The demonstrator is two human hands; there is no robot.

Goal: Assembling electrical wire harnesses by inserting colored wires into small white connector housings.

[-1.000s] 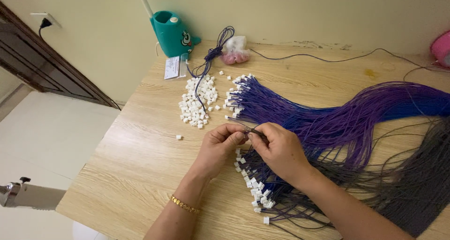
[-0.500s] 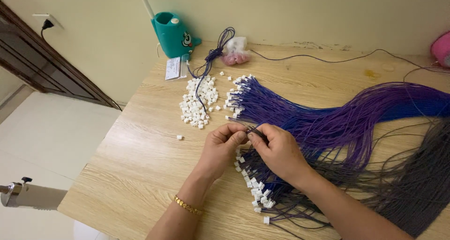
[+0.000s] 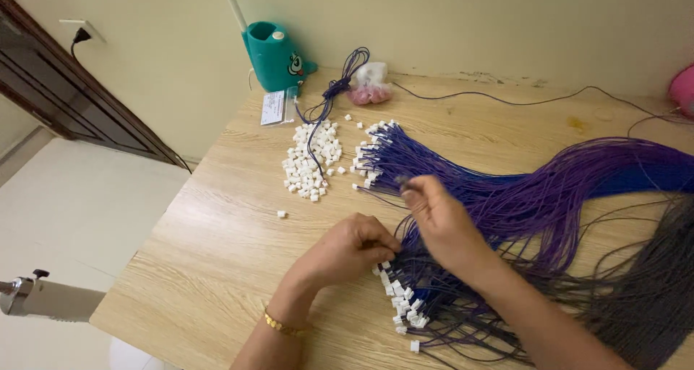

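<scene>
My left hand (image 3: 345,250) rests on the wooden table (image 3: 217,247) with its fingers curled at the top of a fan of purple wires tipped with white connectors (image 3: 402,308). My right hand (image 3: 442,218) is raised a little to the right and pinches the end of a thin wire (image 3: 400,184) near the upper bundle of purple and blue wires (image 3: 520,189). A heap of loose white connectors (image 3: 311,160) lies further off, up and left of both hands. One stray connector (image 3: 281,214) sits alone on the wood.
A teal cartoon-faced container (image 3: 275,54) stands at the table's back edge, with a small card (image 3: 273,108) and a clear bag of pink items (image 3: 369,86) near it. Dark wires (image 3: 650,290) spread at the right. The floor (image 3: 65,211) drops off at left.
The hands were together over one wire end; now they have parted. My left hand dropped toward the connector-tipped fan, and my right hand moved up toward the upper bundle.
</scene>
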